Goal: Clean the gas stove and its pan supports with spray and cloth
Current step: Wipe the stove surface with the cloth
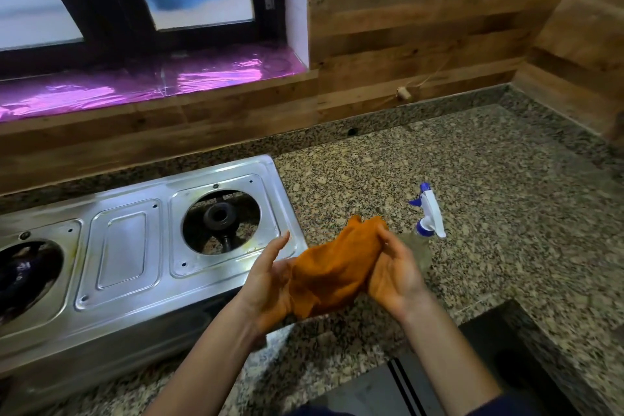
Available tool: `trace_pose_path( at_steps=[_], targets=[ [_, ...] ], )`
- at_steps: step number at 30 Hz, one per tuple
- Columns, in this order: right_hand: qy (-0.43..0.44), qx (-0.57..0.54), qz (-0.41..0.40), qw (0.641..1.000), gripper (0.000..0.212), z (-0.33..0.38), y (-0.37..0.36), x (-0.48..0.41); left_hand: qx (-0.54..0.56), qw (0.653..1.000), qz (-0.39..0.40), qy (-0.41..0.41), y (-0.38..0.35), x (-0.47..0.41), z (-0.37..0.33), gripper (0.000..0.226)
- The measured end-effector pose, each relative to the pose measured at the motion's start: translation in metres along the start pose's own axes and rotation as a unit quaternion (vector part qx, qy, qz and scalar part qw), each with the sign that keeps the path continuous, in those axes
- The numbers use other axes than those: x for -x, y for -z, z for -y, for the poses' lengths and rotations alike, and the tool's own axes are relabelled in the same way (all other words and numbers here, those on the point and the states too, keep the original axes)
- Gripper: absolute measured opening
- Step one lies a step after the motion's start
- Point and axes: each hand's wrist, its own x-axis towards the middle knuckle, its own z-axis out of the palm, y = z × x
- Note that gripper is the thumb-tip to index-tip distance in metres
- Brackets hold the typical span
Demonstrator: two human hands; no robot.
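A steel gas stove (125, 246) sits on the granite counter at the left, with no pan supports on its two burner openings. The right burner (221, 217) shows dark in its round hole. Just off the stove's right front corner, my left hand (270, 280) and my right hand (393, 275) hold a crumpled orange cloth (334, 267) between them. The left hand's fingers are spread along the cloth's left side; the right hand's thumb presses on its top. A clear spray bottle (427, 216) with a white and blue trigger head stands right behind my right hand.
The speckled granite counter (489, 186) stretches right to a wood-panelled wall and corner. A window with a purple foil sill (152, 84) is behind the stove. A dark cut-out (489, 358) lies at the counter's front right edge.
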Motion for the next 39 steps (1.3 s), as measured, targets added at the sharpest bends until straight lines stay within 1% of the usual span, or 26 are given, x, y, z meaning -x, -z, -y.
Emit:
trace_pose_path(
  at_steps=[1, 2, 4, 6, 9, 10, 13, 15, 17, 18, 20, 21, 23, 24, 25, 26, 28, 30, 31, 32, 33, 34, 35, 36, 37, 39],
  targets=[
    [0.012, 0.028, 0.009, 0.999, 0.049, 0.006, -0.003, 0.003, -0.041, 0.999, -0.009, 0.023, 0.001, -0.003, 0.002, 0.077],
    [0.022, 0.066, 0.019, 0.997, 0.047, 0.012, -0.006, 0.006, -0.072, 0.997, -0.012, 0.039, -0.001, -0.004, 0.004, 0.078],
    [0.029, 0.156, 0.04, 0.987, 0.046, 0.022, -0.012, 0.01, -0.088, 0.995, -0.029, 0.032, -0.009, -0.009, 0.007, 0.058],
    [0.019, 0.244, 0.051, 0.968, 0.046, 0.028, -0.017, 0.014, -0.061, 0.996, -0.069, -0.004, -0.012, -0.015, 0.011, 0.042],
    [0.014, 0.34, -0.023, 0.94, 0.028, 0.039, -0.016, 0.018, -0.024, 0.992, -0.114, -0.056, -0.015, -0.021, 0.01, 0.048],
    [0.017, 0.37, -0.053, 0.928, 0.026, 0.043, -0.012, 0.018, -0.014, 0.991, -0.119, -0.064, -0.017, -0.021, 0.009, 0.048],
    [0.046, 0.407, -0.124, 0.904, 0.032, 0.05, -0.004, 0.018, -0.043, 0.986, -0.115, -0.112, -0.016, -0.023, 0.008, 0.05],
    [0.085, 0.396, -0.166, 0.899, 0.042, 0.051, -0.001, 0.017, -0.109, 0.978, -0.101, -0.148, -0.019, -0.023, 0.005, 0.052],
    [0.12, 0.383, -0.165, 0.901, 0.045, 0.05, 0.003, 0.015, -0.189, 0.962, -0.086, -0.178, -0.023, -0.023, 0.001, 0.049],
    [0.132, 0.389, -0.143, 0.901, 0.045, 0.05, 0.004, 0.016, -0.229, 0.952, -0.077, -0.188, -0.025, -0.023, -0.002, 0.048],
    [0.146, 0.416, -0.085, 0.893, 0.049, 0.05, 0.005, 0.018, -0.331, 0.915, -0.08, -0.216, -0.028, -0.025, -0.007, 0.05],
    [0.155, 0.435, -0.068, 0.884, 0.053, 0.05, 0.004, 0.02, -0.406, 0.878, -0.102, -0.234, -0.028, -0.028, -0.01, 0.053],
    [0.186, 0.488, -0.076, 0.85, 0.058, 0.049, 0.003, 0.019, -0.56, 0.77, -0.139, -0.273, -0.029, -0.031, -0.018, 0.056],
    [0.209, 0.522, -0.098, 0.821, 0.056, 0.048, 0.001, 0.018, -0.608, 0.725, -0.146, -0.29, -0.032, -0.031, -0.021, 0.054],
    [0.236, 0.556, -0.124, 0.787, 0.051, 0.047, 0.0, 0.017, -0.635, 0.697, -0.147, -0.299, -0.034, -0.031, -0.024, 0.049],
    [0.262, 0.582, -0.149, 0.755, 0.043, 0.046, 0.0, 0.016, -0.652, 0.676, -0.148, -0.312, -0.036, -0.031, -0.026, 0.04],
    [0.31, 0.61, -0.177, 0.707, 0.024, 0.044, 0.001, 0.016, -0.676, 0.638, -0.15, -0.336, -0.037, -0.032, -0.03, 0.019],
    [0.345, 0.637, -0.179, 0.666, 0.014, 0.047, 0.005, 0.014, -0.689, 0.618, -0.147, -0.348, -0.032, -0.033, -0.035, 0.012],
    [0.35, 0.641, -0.163, 0.663, 0.016, 0.05, 0.007, 0.013, -0.674, 0.642, -0.127, -0.343, -0.028, -0.032, -0.04, 0.011],
    [0.348, 0.623, -0.129, 0.689, 0.018, 0.054, 0.009, 0.013, -0.626, 0.702, -0.09, -0.327, -0.025, -0.029, -0.045, 0.009],
    [0.333, 0.578, -0.079, 0.741, 0.018, 0.058, 0.009, 0.016, -0.544, 0.783, -0.039, -0.299, -0.025, -0.023, -0.05, 0.011],
    [0.304, 0.518, -0.019, 0.799, 0.015, 0.062, 0.006, 0.019, -0.451, 0.849, 0.0, -0.276, -0.026, -0.018, -0.052, 0.013],
    [0.274, 0.465, 0.025, 0.842, 0.012, 0.064, 0.001, 0.023, -0.368, 0.893, 0.013, -0.259, -0.028, -0.015, -0.053, 0.019],
    [0.255, 0.432, 0.036, 0.864, 0.013, 0.066, -0.004, 0.025, -0.314, 0.921, 0.004, -0.232, -0.029, -0.015, -0.05, 0.029],
    [0.241, 0.419, 0.027, 0.875, 0.017, 0.066, -0.008, 0.024, -0.271, 0.944, -0.005, -0.188, -0.029, -0.018, -0.045, 0.043],
    [0.211, 0.404, -0.017, 0.89, 0.02, 0.061, -0.015, 0.016, -0.216, 0.972, 0.0, -0.093, -0.029, -0.023, -0.029, 0.071]
  ],
)
